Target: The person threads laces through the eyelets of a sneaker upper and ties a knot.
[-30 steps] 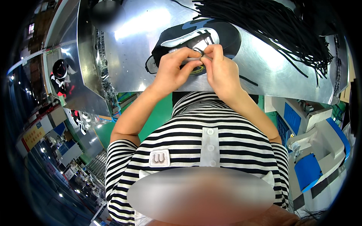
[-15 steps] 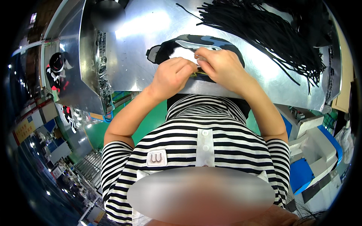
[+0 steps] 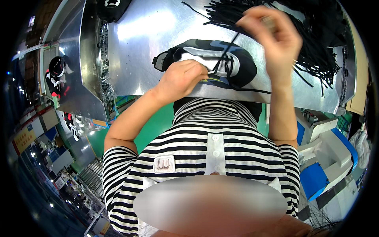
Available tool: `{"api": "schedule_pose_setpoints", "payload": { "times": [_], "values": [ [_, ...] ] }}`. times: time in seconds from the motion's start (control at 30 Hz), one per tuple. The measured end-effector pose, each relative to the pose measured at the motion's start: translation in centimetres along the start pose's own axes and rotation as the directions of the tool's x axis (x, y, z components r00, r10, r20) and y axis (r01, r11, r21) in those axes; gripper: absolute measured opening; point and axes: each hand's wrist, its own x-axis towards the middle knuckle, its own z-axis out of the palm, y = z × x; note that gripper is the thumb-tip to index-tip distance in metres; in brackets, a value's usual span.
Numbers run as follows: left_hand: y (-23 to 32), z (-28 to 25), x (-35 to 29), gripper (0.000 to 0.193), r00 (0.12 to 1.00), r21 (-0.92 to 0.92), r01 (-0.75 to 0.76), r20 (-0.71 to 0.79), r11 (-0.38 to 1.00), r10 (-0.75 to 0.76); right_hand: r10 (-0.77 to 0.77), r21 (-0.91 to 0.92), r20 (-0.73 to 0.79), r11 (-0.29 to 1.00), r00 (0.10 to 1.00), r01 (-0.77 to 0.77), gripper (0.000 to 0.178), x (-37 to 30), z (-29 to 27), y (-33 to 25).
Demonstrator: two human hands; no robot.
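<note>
A black and grey-blue camouflage shoe [image 3: 246,71] lies on its side of the metal table closest to me, toe to the right, with a white lining. My left hand [image 3: 183,77] is closed on its near eyelet edge, fingertips pinched together; what lies under them is partly hidden. A black shoelace [image 3: 232,46] runs through the front eyelets and rises taut toward my right hand [image 3: 272,33]. That hand is raised beyond the toe, blurred, its fingers pinched at the lace's upper end. Another length of lace trails right along the table's front edge.
A large bundle of black laces [image 3: 319,67] spreads over the table's [image 3: 142,47] far right. At the far left sits a round black object [image 3: 113,8]. Red, white and black shoes [image 3: 57,73] lie beyond the left metal panel. A blue and white chair [image 3: 319,173] stands at the right.
My right hand has left the shoe and swung up and to the right, drawing the lace out. My left hand stays on the shoe. The shoe's front and its lacing now show.
</note>
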Motion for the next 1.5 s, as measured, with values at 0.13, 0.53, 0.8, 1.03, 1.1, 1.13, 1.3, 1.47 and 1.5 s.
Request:
{"api": "schedule_pose_setpoints", "payload": {
  "times": [0.13, 0.53, 0.8, 1.03, 1.1, 1.13, 1.3, 1.47, 1.5],
  "values": [
    [0.3, -0.9, 0.9, 0.029, 0.997, 0.011, 0.035, 0.063, 0.999, -0.036, 0.212, 0.006, 0.101, 0.977, 0.972, -0.214, 0.015, -1.3, 0.8, 0.9],
    [0.0, -0.4, 1.6, 0.045, 0.884, -0.179, 0.419, -0.145, 0.89, -0.445, 0.474, 0.086, 0.225, 0.861, 0.851, -0.502, 0.014, -4.2, 3.3, 3.9],
    [0.3, 1.0, 2.0, 0.024, 0.886, 0.066, 0.32, -0.375, 0.945, -0.274, 0.529, 0.028, 0.251, 0.833, 0.811, -0.552, 0.008, -4.2, 3.8, 2.5],
    [0.7, 1.1, 1.8, 0.021, 0.87, -0.038, 0.34, -0.368, 0.94, -0.329, 0.403, -0.199, 0.176, 0.908, 0.898, -0.368, 0.018, -4.8, 3.5, 0.9],
    [0.7, 0.9, 1.9, 0.021, 0.875, -0.018, 0.337, -0.362, 0.941, -0.32, 0.351, -0.263, 0.154, 0.916, 0.924, -0.304, 0.019, -5.6, 3.0, 1.1],
    [0.6, 1.0, 1.8, 0.021, 0.869, -0.028, 0.356, -0.357, 0.934, -0.342, 0.396, -0.26, 0.168, 0.901, 0.903, -0.347, 0.015, -5.8, 3.0, 0.5],
    [0.4, 1.3, 1.8, 0.023, 0.857, -0.031, 0.368, -0.376, 0.929, -0.352, 0.338, -0.478, 0.286, 0.861, 0.897, -0.172, 0.012, -5.7, 2.4, -0.4],
    [0.4, 1.3, 1.9, 0.024, 0.869, 0.021, 0.366, -0.364, 0.93, -0.334, 0.311, -0.465, 0.229, 0.868, 0.922, -0.178, 0.015, -5.8, 2.6, 0.3],
    [0.4, 1.3, 1.8, 0.024, 0.869, 0.021, 0.365, -0.367, 0.931, -0.332, 0.309, -0.471, 0.239, 0.866, 0.92, -0.169, 0.016, -5.8, 2.6, 0.4]
  ]
}}
